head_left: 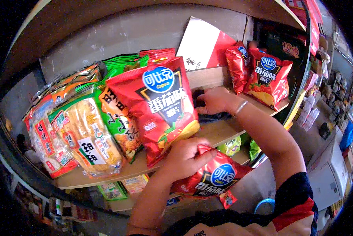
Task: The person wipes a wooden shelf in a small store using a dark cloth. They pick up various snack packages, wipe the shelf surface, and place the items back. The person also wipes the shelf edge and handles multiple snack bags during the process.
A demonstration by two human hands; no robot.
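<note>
My left hand (188,157) grips the top edge of a red bag of tomato chips (216,177) in front of the wooden shelf edge. My right hand (214,100), with a band at the wrist, reaches onto the shelf and touches a dark cloth-like item (214,116); its fingertips are partly hidden. Left of my right hand a large red chip bag (164,109) leans on a row of snacks. That row has a green and orange snack bag (120,126) and clear packs of rice crackers (91,138). Two more red chip bags (266,78) (237,67) stand at the right end.
A red and white board (204,44) leans on the shelf's back wall. Below, a lower shelf holds green snack bags (230,146) and flat packs (135,183). A shelf upright (301,70) bounds the right side. A white cabinet (327,168) stands farther right.
</note>
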